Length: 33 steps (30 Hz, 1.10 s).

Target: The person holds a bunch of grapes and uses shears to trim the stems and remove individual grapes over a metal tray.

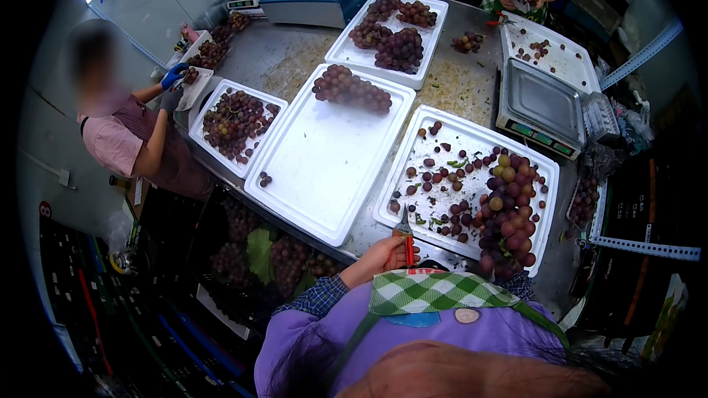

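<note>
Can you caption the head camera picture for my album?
Left hand holding red-handled snips near a big grape bunch and loose grapes on a white tray.

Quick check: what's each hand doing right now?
Left hand: closed around red-handled snips.
Right hand: not visible, so its grip cannot be told; its plaid cuff shows by the large grape bunch.

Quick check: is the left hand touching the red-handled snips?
Touching: the head view shows the left hand closed around the red-handled snips at the handle end.
</note>
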### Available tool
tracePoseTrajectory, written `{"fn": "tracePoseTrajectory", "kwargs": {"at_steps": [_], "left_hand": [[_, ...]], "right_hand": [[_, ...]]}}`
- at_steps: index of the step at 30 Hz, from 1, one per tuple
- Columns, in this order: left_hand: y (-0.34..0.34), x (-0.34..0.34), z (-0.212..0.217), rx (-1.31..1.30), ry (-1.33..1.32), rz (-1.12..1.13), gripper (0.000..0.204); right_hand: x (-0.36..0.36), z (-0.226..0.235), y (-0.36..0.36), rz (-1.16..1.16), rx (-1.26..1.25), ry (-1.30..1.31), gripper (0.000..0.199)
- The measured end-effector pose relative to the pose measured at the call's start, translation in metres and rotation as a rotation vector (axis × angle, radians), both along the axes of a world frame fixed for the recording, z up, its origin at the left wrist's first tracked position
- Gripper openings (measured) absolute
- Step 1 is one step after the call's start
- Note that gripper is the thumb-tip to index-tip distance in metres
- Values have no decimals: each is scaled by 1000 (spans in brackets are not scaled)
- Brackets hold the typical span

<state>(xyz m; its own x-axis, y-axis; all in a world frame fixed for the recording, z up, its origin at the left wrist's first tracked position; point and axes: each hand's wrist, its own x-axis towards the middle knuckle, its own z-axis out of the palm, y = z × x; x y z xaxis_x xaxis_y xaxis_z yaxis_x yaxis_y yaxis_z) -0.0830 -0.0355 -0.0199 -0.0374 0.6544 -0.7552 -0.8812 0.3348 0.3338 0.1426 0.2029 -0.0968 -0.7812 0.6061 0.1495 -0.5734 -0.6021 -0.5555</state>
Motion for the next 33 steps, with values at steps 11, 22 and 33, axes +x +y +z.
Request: {"fn": "tracePoseTrajectory", "kwargs": {"at_steps": [11, 22, 33], "left_hand": [[0, -1, -4, -13, -1, -10, 45], [0, -2, -11, 3, 0, -21, 44], [1, -3, -7, -9, -4, -17, 46]], "right_hand": [[0, -5, 1, 3, -16, 8, 75], [-3, -8, 4, -2, -25, 23, 74], [-5, -14, 6, -1, -38, 35, 74]]}}
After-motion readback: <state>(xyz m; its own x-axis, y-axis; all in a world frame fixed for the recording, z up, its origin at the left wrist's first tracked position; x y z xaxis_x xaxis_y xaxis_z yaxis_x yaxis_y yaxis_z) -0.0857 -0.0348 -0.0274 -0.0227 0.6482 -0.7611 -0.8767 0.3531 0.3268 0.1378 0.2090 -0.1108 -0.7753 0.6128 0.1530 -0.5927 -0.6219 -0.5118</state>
